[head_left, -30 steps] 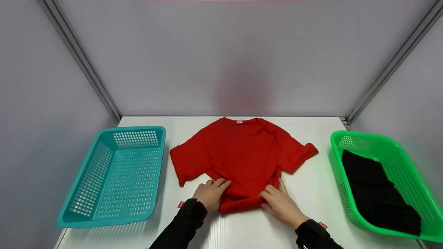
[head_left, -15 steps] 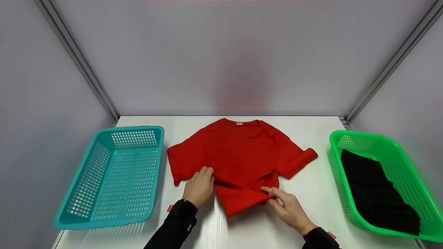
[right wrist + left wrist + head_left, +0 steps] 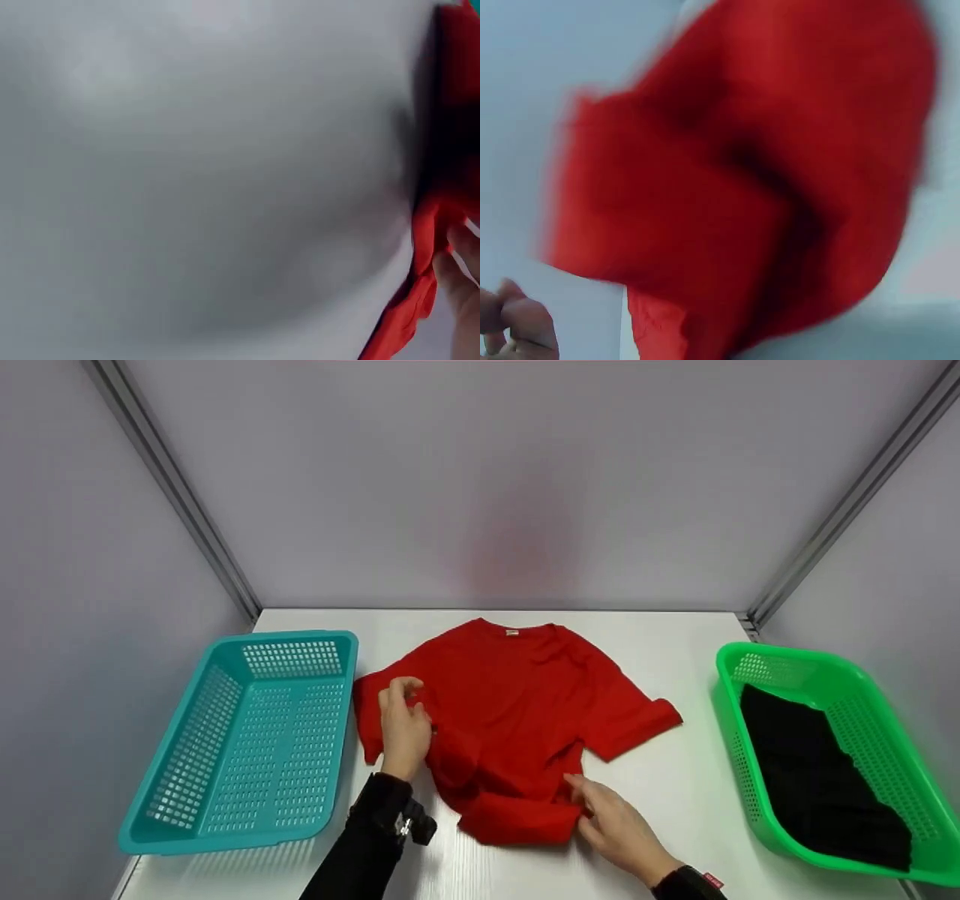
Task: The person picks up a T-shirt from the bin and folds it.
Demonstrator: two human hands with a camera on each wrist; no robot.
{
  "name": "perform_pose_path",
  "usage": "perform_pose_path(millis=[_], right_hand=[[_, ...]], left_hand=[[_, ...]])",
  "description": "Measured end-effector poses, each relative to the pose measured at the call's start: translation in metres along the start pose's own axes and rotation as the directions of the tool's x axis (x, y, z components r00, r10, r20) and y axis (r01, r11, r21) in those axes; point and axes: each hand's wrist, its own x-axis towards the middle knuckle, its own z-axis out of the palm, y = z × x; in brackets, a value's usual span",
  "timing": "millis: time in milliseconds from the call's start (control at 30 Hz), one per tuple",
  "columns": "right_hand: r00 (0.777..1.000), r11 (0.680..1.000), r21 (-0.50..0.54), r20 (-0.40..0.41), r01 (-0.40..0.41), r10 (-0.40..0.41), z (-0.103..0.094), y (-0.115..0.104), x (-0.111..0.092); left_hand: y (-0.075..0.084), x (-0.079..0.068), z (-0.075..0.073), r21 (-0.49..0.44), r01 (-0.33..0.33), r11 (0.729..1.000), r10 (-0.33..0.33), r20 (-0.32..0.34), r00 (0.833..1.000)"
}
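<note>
A red T-shirt lies with its collar away from me and its hem folded up toward the front. My left hand hovers over the left sleeve, fingers bent and their tips apart, with the shirt's loose left side beside the palm. In the left wrist view blurred red cloth fills the middle, while the fingers show apart from it at lower left. At the right end of the folded hem, my right hand pinches the cloth; the right wrist view shows its fingers against the red fabric.
A turquoise perforated basket stands on the left of the white table. On the right is a green basket holding folded black cloth. Pale panels enclose the back and sides.
My left hand has moved up and left from the shirt's side to over the sleeve. The shirt has shifted slightly left, its lower left side bulging; the right hand stays by the hem.
</note>
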Motion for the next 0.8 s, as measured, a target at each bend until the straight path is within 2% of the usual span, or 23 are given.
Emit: perform_pose_path(millis=[67,133,167,233,267,300,333,367,400,433,467,500,533,567,633,667,700,733,800], right_hand=[[0.985,0.978,-0.112,0.026,0.175,-0.173,0.007,-0.003,-0.001],[0.936,0.919,-0.173,0.064,0.353,-0.347,0.014,-0.008,0.0],[0.901,0.882,-0.187,0.073,0.433,-0.427,0.018,-0.011,0.0],[0.838,0.818,-0.187,0.073,0.545,-0.541,0.024,-0.019,0.004],[0.819,0.801,-0.178,0.059,0.572,-0.571,0.027,-0.022,0.007],[0.817,0.801,-0.171,0.038,0.573,-0.576,0.028,-0.026,0.009],[0.83,0.821,-0.148,0.005,0.552,-0.558,0.029,-0.029,0.012],[0.863,0.861,-0.091,-0.032,0.5,-0.504,0.029,-0.033,0.014],[0.906,0.908,-0.026,-0.066,0.418,-0.419,0.027,-0.037,0.016],[0.95,0.95,0.065,-0.099,0.305,-0.298,0.025,-0.04,0.019],[0.982,0.971,0.173,-0.12,0.166,-0.146,0.022,-0.043,0.021],[0.993,0.954,0.299,-0.117,0.014,0.022,0.019,-0.046,0.023],[0.977,0.895,0.427,-0.096,-0.132,0.19,0.016,-0.048,0.025],[0.939,0.81,0.526,-0.058,-0.261,0.34,0.013,-0.05,0.027],[0.839,0.63,0.637,0.048,-0.444,0.543,0.009,-0.053,0.029],[0.795,0.557,0.657,0.109,-0.509,0.597,0.008,-0.053,0.029],[0.761,0.507,0.654,0.168,-0.562,0.627,0.008,-0.053,0.029],[0.743,0.486,0.638,0.213,-0.597,0.634,0.009,-0.052,0.028],[0.747,0.492,0.601,0.295,-0.63,0.596,0.011,-0.049,0.026]], left_hand=[[-0.002,-0.007,0.001,0.044,-0.055,0.998,0.053,0.049,0.997],[-0.006,-0.017,0.005,0.11,-0.156,0.982,0.14,0.146,0.979],[-0.008,-0.022,0.007,0.151,-0.217,0.964,0.185,0.202,0.962],[-0.013,-0.034,0.011,0.213,-0.334,0.918,0.263,0.305,0.915],[-0.016,-0.039,0.013,0.239,-0.387,0.89,0.293,0.35,0.89],[-0.019,-0.044,0.013,0.263,-0.436,0.861,0.319,0.388,0.865],[-0.022,-0.048,0.013,0.291,-0.477,0.829,0.335,0.425,0.841],[-0.025,-0.051,0.013,0.312,-0.512,0.8,0.346,0.457,0.82],[-0.028,-0.053,0.012,0.33,-0.531,0.78,0.34,0.488,0.803],[-0.031,-0.055,0.01,0.347,-0.542,0.765,0.327,0.516,0.792],[-0.033,-0.056,0.008,0.366,-0.545,0.755,0.307,0.536,0.786],[-0.035,-0.057,0.005,0.392,-0.539,0.745,0.281,0.548,0.788],[-0.037,-0.058,0.003,0.422,-0.53,0.736,0.257,0.55,0.795],[-0.039,-0.058,0.0,0.446,-0.516,0.731,0.238,0.542,0.806],[-0.041,-0.06,-0.004,0.48,-0.505,0.717,0.23,0.52,0.822],[-0.041,-0.06,-0.006,0.479,-0.51,0.714,0.241,0.517,0.822],[-0.041,-0.061,-0.006,0.46,-0.526,0.715,0.254,0.53,0.809],[-0.04,-0.062,-0.006,0.423,-0.55,0.72,0.268,0.561,0.783],[-0.037,-0.067,-0.004,0.325,-0.564,0.759,0.244,0.661,0.709]])
